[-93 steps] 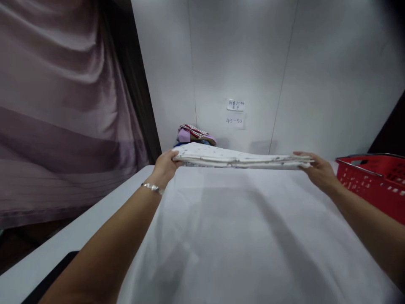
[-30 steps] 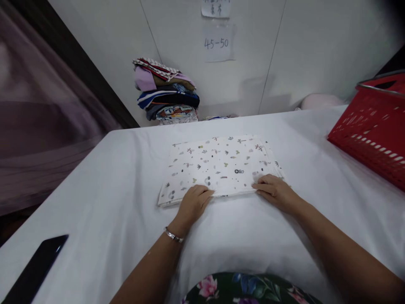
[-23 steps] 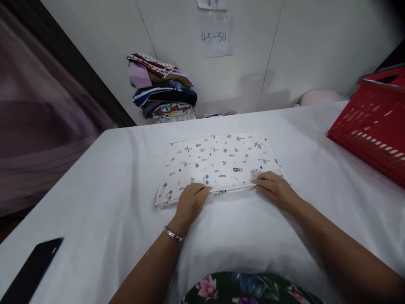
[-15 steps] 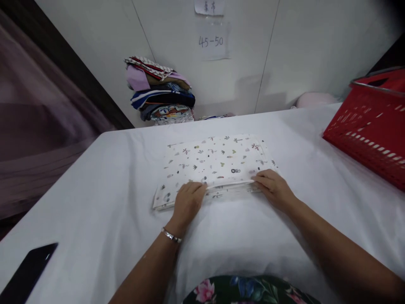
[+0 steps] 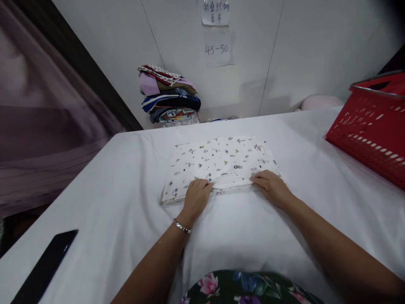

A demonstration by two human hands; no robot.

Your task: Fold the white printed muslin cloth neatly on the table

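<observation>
The left hand [image 5: 196, 196] and right hand [image 5: 272, 185] are bare, as are both forearms [image 5: 152, 264]. A slim, shiny, silver-coloured metal bracelet [image 5: 181, 226] circles the left wrist. The dark green fabric garment [image 5: 229, 291] bears pink, blue and purple flowers with green leaves.

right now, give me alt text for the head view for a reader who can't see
A person's left hand and right hand grip the near edge of a folded, printed white cloth on a white-covered table. A flat black object lies left, a red basket right, stacked fabrics beyond the far edge.
</observation>
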